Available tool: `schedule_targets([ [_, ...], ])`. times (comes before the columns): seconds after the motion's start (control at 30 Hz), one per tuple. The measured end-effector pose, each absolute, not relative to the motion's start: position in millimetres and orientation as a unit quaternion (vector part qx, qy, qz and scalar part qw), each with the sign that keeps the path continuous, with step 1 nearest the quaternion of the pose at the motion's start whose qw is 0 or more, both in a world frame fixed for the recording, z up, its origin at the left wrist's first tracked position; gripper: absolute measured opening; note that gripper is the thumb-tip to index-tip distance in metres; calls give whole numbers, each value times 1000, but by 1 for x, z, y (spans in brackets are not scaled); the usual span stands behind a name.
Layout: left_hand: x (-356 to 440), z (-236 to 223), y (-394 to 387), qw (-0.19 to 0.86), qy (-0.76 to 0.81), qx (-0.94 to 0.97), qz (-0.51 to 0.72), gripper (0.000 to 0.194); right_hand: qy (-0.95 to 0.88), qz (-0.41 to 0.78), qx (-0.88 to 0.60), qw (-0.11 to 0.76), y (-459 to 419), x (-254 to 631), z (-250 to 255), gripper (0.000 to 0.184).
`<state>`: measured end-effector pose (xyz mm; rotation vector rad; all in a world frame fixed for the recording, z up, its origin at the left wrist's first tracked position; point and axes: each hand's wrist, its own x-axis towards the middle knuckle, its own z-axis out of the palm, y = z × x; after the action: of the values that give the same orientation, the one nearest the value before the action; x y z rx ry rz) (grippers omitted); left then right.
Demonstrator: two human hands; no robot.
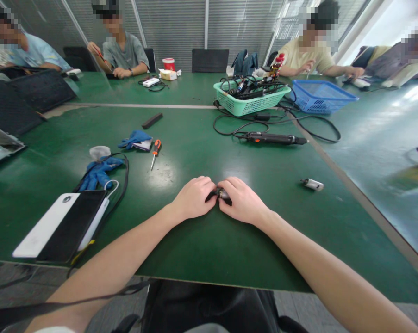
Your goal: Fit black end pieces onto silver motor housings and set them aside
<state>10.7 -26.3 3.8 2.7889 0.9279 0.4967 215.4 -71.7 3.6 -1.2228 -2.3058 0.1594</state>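
Both my hands meet over the green table (215, 249), close to its front edge. Between them is a small silver-and-black cylindrical part (223, 193), mostly covered by fingers. My left hand (196, 196) is closed around its dark end. My right hand (241, 200) grips the silver end, thumb and fingers pressed in. To the right lies a silver metal cylinder (313, 185) with a dark tip, on its side. An orange-handled screwdriver (156, 150) rests beyond my left hand, its shaft toward me.
A black electric screwdriver (274, 138) trails its cable. Behind it stand a green basket (243, 107) full of tools and cables and a blue basket (320, 104). Blue gloves (99, 173), a black bar (152, 120) and a white-and-black device (59, 226) lie left. Several people sit around the table.
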Motion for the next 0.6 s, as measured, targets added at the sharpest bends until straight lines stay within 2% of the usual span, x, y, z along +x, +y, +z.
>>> schedule_targets([
  [0.6,11,5,-26,92,295,937,162,9,-850,26,-480,214,-73,215,3,13],
])
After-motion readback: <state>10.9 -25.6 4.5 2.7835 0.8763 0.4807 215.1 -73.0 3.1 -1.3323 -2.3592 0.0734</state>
